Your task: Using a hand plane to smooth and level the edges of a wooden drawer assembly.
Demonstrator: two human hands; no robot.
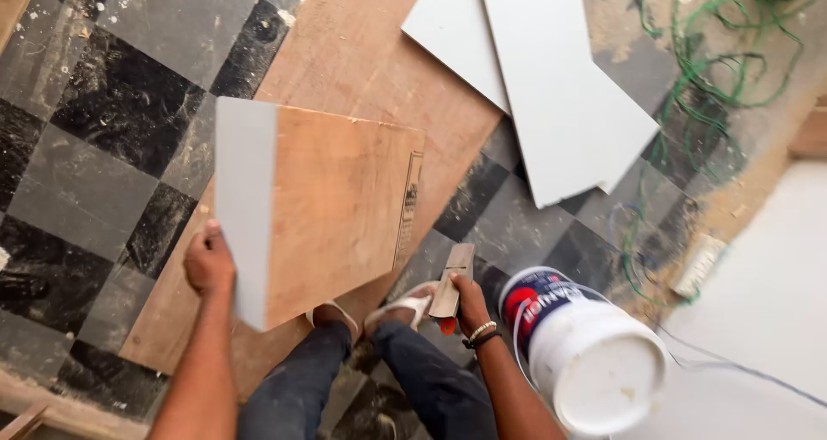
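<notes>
Head view, looking down at the floor. The person's left hand (209,262) has its grip clamped on the lower left edge of a square brown plywood panel with a pale grey laminated face (319,207); the fingers wrap the edge, with the knuckles toward the camera. The panel is lifted off the floor and tilted, so that both its narrow grey face on the left and its broad reddish-brown wood face show. The wood face has a fine vertical grain and a dark printed stamp running along its right edge. The panel's lower corner hangs just above the person's knees, over a larger sheet of brown plywood lying flat on the floor (362,52). The right hand (469,302), with beaded bands at the wrist, has its grip pinched around a small flat wooden scrap piece (451,283), held upright with something red-orange showing below the fist; what that red part is cannot be told. Just right of this hand stands a white plastic bucket with a blue and red label and a wire handle (594,354). The person wears dark trousers, and white sandals (405,302) show beneath the panel's lower edge. Two pale grey laminate offcuts (560,96) lie overlapped at upper centre on the black-and-grey chequered tile floor (112,121). Tangled green wire (715,70) lies on the dusty ground at upper right, well apart from both hands.
</notes>
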